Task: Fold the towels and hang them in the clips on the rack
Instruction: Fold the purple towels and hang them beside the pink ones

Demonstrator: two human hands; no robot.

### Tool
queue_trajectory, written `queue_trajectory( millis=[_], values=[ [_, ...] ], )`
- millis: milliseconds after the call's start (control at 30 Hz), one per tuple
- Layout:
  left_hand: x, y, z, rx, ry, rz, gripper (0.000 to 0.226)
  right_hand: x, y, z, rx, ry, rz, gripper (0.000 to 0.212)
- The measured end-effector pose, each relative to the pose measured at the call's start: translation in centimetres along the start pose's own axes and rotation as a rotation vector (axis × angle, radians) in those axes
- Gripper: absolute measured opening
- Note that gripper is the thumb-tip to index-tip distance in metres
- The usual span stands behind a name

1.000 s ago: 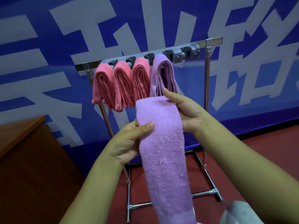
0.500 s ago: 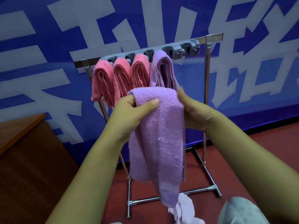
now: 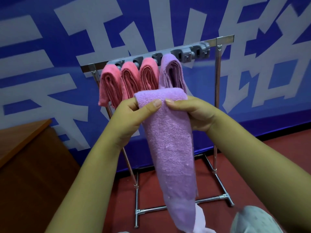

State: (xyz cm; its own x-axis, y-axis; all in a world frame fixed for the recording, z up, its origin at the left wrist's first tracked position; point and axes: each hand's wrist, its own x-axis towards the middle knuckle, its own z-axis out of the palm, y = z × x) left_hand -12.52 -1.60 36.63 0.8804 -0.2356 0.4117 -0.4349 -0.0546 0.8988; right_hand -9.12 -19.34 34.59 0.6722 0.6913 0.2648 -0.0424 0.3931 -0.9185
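A folded purple towel (image 3: pixel 170 148) hangs down in front of me, doubled over at its top. My left hand (image 3: pixel 129 118) grips its upper left edge, thumb on the front. My right hand (image 3: pixel 193 113) grips the upper right edge, thumb tip close to the left thumb. Behind stands a metal rack (image 3: pixel 218 101) with a grey clip bar (image 3: pixel 190 52). Three pink folded towels (image 3: pixel 129 81) and one purple folded towel (image 3: pixel 171 73) hang in its clips. Two clips at the bar's right end hold nothing.
A brown wooden table (image 3: pixel 25 148) stands at the left, close to the rack's left leg. A blue wall banner (image 3: pixel 168 22) with white characters runs behind the rack. The floor (image 3: pixel 277 157) is red. A grey-clad knee (image 3: pixel 252 219) shows at bottom right.
The towel was folded over at the top and now hangs doubled. Both hands have come together at its folded top edge, and my right thumb has moved onto the front.
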Motion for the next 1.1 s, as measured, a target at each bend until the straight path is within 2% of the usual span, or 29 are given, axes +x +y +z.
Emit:
queue_trajectory(
  millis=[167, 267, 333, 367, 433, 500, 567, 600, 700, 767, 933, 1100],
  values=[
    [-0.6, -1.0, -0.1, 0.135, 0.286, 0.126, 0.006, 0.0, -1.1, 0.8, -0.146, 0.105, -0.018, 0.029],
    [-1.7, -2.2, 0.1, 0.253, 0.450, 0.390, 0.012, 0.0, -1.6, 1.4, -0.154, 0.117, -0.049, 0.028],
    [-2.1, -3.2, -0.2, 0.329, 0.531, 0.472, 0.020, 0.1, -1.9, 1.8, -0.133, 0.119, -0.078, 0.025],
    [-2.2, -3.7, -0.4, 0.306, 0.497, 0.433, 0.024, 0.2, -2.1, 2.0, -0.115, 0.115, -0.089, 0.025],
    [-2.5, -4.7, -0.1, 0.162, 0.317, 0.279, 0.040, 0.3, -2.4, 2.4, -0.073, 0.102, -0.106, 0.025],
    [-3.0, -5.8, 0.5, -0.015, 0.162, 0.088, 0.072, 0.6, -2.7, 2.8, -0.031, 0.094, -0.132, 0.020],
    [-3.5, -6.9, 1.0, -0.079, 0.062, -0.073, 0.101, 0.9, -3.2, 3.3, 0.010, 0.121, -0.156, 0.019],
    [-3.7, -7.5, 1.1, -0.065, 0.022, -0.113, 0.099, 1.1, -3.4, 3.4, 0.037, 0.144, -0.172, 0.019],
    [-4.2, -8.7, 1.8, -0.040, -0.085, -0.188, 0.046, 1.5, -4.1, 3.5, 0.121, 0.216, -0.223, 0.018],
    [-4.3, -9.5, 2.3, -0.039, -0.126, -0.242, 0.033, 1.7, -4.5, 3.4, 0.172, 0.280, -0.249, 0.017],
    [-4.4, -11.7, 2.8, -0.025, -0.139, -0.353, 0.038, 1.5, -5.8, 3.2, 0.258, 0.341, -0.301, 0.020],
    [-4.8, -13.1, 3.8, 0.010, -0.087, -0.439, 0.063, 1.2, -7.4, 2.1, 0.387, 0.347, -0.405, 0.025]
  ],
)
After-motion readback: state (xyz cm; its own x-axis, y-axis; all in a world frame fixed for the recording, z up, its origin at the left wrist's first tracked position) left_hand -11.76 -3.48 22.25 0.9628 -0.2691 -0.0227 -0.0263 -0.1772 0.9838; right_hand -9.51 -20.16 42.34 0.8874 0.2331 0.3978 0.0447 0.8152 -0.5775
